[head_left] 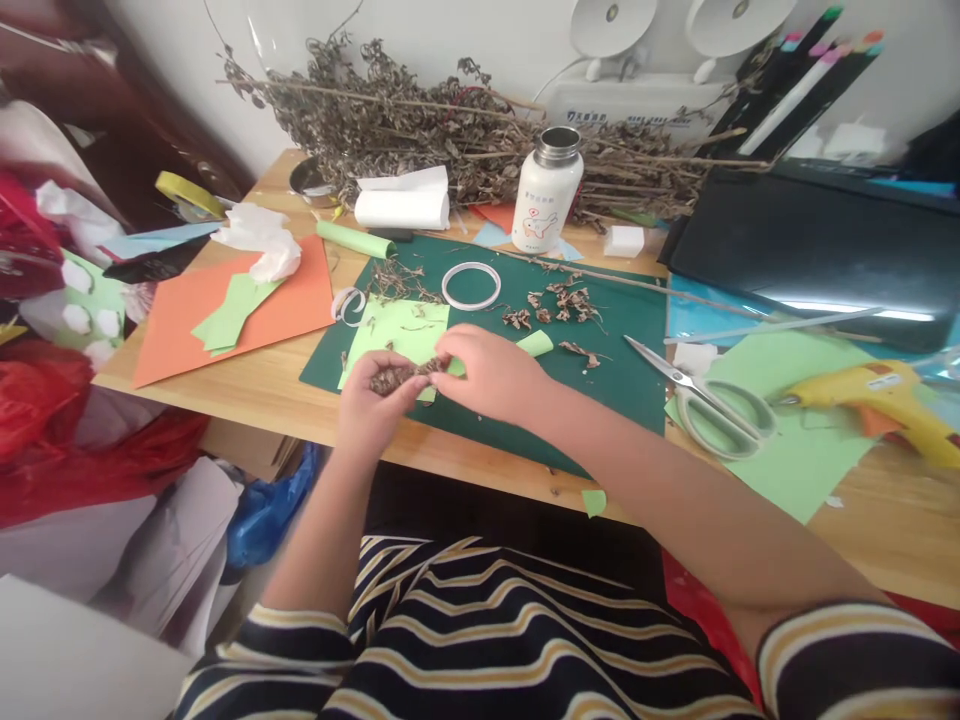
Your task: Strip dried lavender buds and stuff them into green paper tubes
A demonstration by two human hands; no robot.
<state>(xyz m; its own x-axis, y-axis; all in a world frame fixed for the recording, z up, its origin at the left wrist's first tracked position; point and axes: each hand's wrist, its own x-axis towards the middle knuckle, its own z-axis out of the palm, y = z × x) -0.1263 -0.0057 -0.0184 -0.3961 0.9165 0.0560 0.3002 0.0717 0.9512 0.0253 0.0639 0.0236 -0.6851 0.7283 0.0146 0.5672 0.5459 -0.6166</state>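
Note:
My left hand point(373, 400) is closed around a small bundle of dried brown plant point(390, 380) above the front of the green cutting mat point(622, 400). Thumb and fingers of my right hand point(487, 372) pinch the bundle's right end. Beneath and behind the hands lies a light green paper sheet point(390, 325) with dry bits on it. A roll of white tape point(471, 286) rests behind my right hand, and curled dry leaves point(568, 300) are scattered on the mat to its right. A small rolled green paper point(535, 344) sits close to my right wrist.
Scissors point(705, 398) and a yellow glue gun point(877, 392) lie at the right. An open white bottle point(547, 190) stands behind the mat, before a pile of dried branches point(390, 120). Orange paper point(240, 320) is at the left, a black tablet point(825, 250) at the back right.

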